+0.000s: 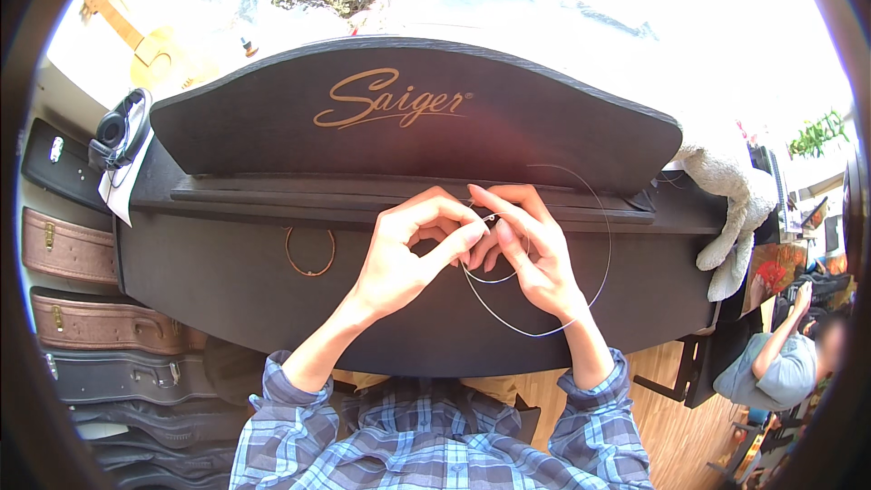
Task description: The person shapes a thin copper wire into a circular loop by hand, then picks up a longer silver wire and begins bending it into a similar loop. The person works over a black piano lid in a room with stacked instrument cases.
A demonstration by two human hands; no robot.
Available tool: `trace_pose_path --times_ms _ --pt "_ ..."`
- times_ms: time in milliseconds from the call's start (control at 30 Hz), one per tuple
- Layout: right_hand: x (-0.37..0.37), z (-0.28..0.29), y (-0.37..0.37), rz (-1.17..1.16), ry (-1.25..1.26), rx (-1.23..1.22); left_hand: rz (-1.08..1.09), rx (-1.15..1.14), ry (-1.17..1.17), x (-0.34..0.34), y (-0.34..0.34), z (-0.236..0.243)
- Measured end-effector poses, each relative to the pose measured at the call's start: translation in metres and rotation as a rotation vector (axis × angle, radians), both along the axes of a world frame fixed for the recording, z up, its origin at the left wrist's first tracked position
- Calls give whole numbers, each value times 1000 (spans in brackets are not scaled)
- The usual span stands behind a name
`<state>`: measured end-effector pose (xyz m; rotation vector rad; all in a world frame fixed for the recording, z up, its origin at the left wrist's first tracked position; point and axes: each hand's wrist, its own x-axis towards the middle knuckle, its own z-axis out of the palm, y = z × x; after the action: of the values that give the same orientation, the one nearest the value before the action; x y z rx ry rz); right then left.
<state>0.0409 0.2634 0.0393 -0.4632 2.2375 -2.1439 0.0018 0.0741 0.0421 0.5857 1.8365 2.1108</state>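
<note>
Both hands meet in front of me over the black lid of a piano-like instrument [209,277]. My left hand [408,240] pinches a thin silvery wire [533,335], which looks like an instrument string, between thumb and fingertips. Close beside it, my right hand [540,259] is closed on the same wire. Small loops and a bright speck show between the fingertips; the exact grip is partly hidden. The rest of the wire sweeps in a wide loose loop around my right hand and wrist. Left of my hands, a copper-coloured open wire ring [310,273] lies on the lid.
A curved black music stand [254,118] rises behind my hands. Headphones [113,130] sit at the left end, a grey plush toy [739,200] at the right. Instrument cases [118,318] are stacked at left. Another person [771,367] is at far right.
</note>
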Motion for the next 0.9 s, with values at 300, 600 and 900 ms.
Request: trace_pose_path --times_ms 300,600,900 --pt "0 -4 5 196 -162 -392 -263 32 -241 -12 -22 14" --pt "2 -14 8 261 -339 -737 -292 -32 19 -13 -22 12" --pt "2 -11 9 135 -288 -920 -395 36 -287 -17 -33 19"
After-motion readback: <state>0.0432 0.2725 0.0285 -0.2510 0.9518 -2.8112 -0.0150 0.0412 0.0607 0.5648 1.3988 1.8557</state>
